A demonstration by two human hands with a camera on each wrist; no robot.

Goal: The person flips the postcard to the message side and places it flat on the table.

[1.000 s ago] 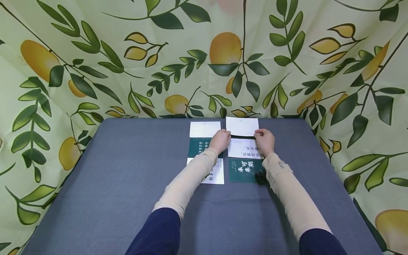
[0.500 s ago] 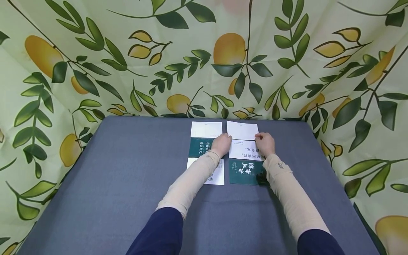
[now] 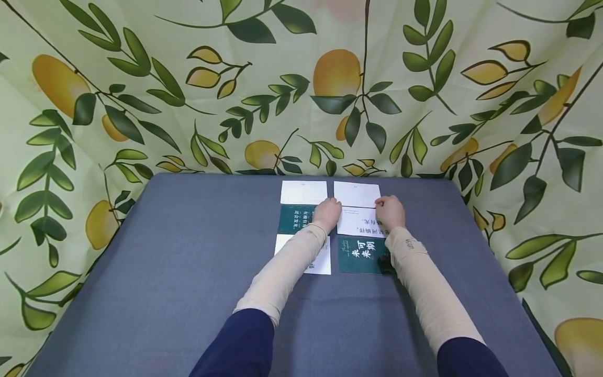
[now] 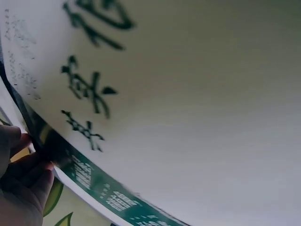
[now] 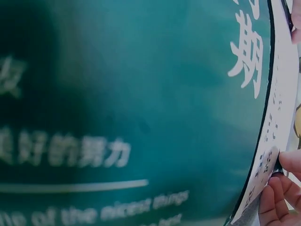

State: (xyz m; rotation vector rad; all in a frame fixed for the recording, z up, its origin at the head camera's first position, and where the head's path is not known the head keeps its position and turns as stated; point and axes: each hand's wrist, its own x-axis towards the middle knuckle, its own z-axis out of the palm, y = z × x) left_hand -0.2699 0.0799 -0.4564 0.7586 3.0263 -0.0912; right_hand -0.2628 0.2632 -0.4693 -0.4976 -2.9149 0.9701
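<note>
A white postcard (image 3: 356, 195) lies at the top of the right column of cards, almost flat. My left hand (image 3: 327, 213) pinches its near left corner, and my right hand (image 3: 391, 212) pinches the near right corner. Just below is a white card with dark writing (image 3: 356, 222), partly under my right hand. A green card with white characters (image 3: 361, 254) sits nearest me in that column. In the left wrist view the fingers of my left hand (image 4: 23, 183) meet at a card edge. The right wrist view shows my right hand's thumb and fingers (image 5: 272, 202) together at an edge.
A second column stands to the left: a white card (image 3: 303, 192), a green card (image 3: 292, 218) and a white card (image 3: 322, 262), the lower two partly covered by my left arm. Grey cloth covers the table (image 3: 198, 251). A leaf-patterned curtain (image 3: 278, 120) hangs behind.
The top right postcard has come down from a raised, tilted position onto the table and slightly toward me. Both hands have kept hold of its near corners and barely shifted.
</note>
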